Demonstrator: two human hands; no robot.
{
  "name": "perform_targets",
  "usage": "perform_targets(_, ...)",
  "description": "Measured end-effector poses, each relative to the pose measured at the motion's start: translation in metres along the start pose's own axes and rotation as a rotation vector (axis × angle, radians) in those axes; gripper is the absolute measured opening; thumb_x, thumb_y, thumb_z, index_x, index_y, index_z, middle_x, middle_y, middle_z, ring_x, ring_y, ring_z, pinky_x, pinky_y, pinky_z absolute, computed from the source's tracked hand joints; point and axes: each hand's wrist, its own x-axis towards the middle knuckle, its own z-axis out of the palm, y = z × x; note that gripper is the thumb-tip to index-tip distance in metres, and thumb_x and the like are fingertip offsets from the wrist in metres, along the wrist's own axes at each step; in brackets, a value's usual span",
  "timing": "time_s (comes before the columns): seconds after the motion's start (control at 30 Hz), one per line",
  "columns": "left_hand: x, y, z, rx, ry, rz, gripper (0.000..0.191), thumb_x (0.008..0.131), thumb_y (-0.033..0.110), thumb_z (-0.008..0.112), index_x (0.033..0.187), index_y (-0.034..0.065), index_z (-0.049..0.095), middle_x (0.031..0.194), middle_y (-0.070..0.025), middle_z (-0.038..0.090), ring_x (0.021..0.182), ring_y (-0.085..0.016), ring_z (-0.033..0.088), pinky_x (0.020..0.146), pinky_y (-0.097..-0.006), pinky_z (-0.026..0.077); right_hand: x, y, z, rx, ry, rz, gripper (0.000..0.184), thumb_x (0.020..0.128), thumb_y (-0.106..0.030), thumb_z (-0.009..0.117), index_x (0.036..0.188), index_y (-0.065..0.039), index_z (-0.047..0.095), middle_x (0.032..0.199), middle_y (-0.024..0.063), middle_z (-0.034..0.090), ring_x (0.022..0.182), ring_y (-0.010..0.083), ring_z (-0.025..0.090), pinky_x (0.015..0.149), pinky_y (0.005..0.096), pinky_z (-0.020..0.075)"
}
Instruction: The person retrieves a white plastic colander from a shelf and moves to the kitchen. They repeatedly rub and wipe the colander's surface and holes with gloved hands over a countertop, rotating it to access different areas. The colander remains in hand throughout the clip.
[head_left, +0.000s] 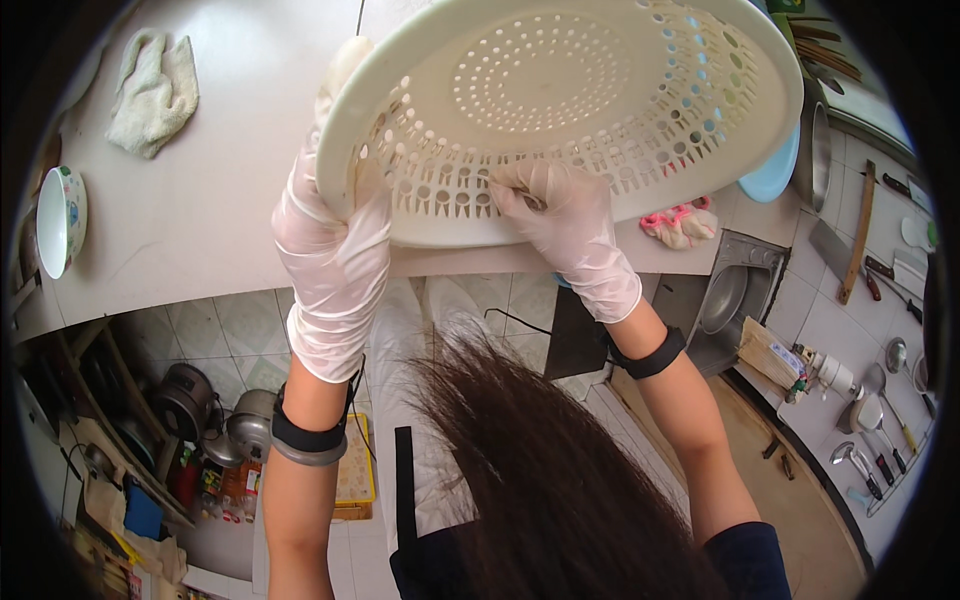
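Note:
A large cream plastic colander is tilted up over the counter, its perforated inside towards me. My left hand, in a translucent white glove, grips the rim at its left side, with the fingers behind the wall and the thumb inside. My right hand, gloved likewise, is curled against the inner wall near the lower rim. Its fingertips are at the slotted holes; whether something small is pinched in them is hidden.
On the counter lie a folded cream cloth, a patterned bowl and a pink-edged cloth. A light-blue plastic item shows behind the colander. A steel sink and knives are at right. Hair covers the lower middle.

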Motion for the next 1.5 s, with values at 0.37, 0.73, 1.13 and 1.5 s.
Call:
perform_targets(0.37,-0.004,-0.001,0.004,-0.105,0.013,0.054,0.039,0.096,-0.008,0.065,0.133,-0.0012,0.057,0.132,-0.0115,0.065,0.115,-0.015,0.062,0.100,-0.0309,0.051,-0.019,-0.001,0.014,-0.044,0.001,0.097,0.009,0.086,-0.014,0.070,0.093,-0.009,0.071,0.071,0.0109,0.067,0.063,0.0276,0.066,0.063,0.0361,0.0529)
perform_targets(0.73,0.005,-0.002,0.009,-0.257,-0.067,0.227,0.061,0.088,-0.015,0.065,0.143,0.0070,0.054,0.156,-0.0188,0.047,0.144,-0.030,0.048,0.119,-0.0432,0.040,-0.022,-0.013,0.012,0.157,0.081,0.231,0.016,0.095,-0.017,0.069,0.100,-0.002,0.073,0.077,0.0038,0.070,0.068,0.0066,0.059,0.068,0.0252,0.0509)
perform_targets(1.13,-0.012,-0.014,0.010,-0.124,0.075,0.097,0.051,0.095,-0.013,0.061,0.144,-0.0022,0.050,0.143,-0.0149,0.058,0.127,-0.019,0.058,0.107,-0.0355,0.050,-0.025,-0.026,0.041,0.127,0.107,0.305,0.012,0.093,-0.012,0.065,0.088,-0.001,0.066,0.066,0.0037,0.065,0.056,0.0094,0.053,0.059,0.0263,0.0480)
perform_targets(1.5,-0.012,-0.011,0.011,-0.303,-0.003,0.116,0.058,0.091,-0.019,0.054,0.142,0.0082,0.053,0.157,-0.0214,0.045,0.143,-0.032,0.048,0.115,-0.0416,0.042,-0.028,-0.025,0.037,0.008,0.091,0.273,0.011,0.094,-0.014,0.064,0.093,-0.004,0.067,0.067,0.0060,0.065,0.056,0.0126,0.058,0.057,0.0309,0.0482)
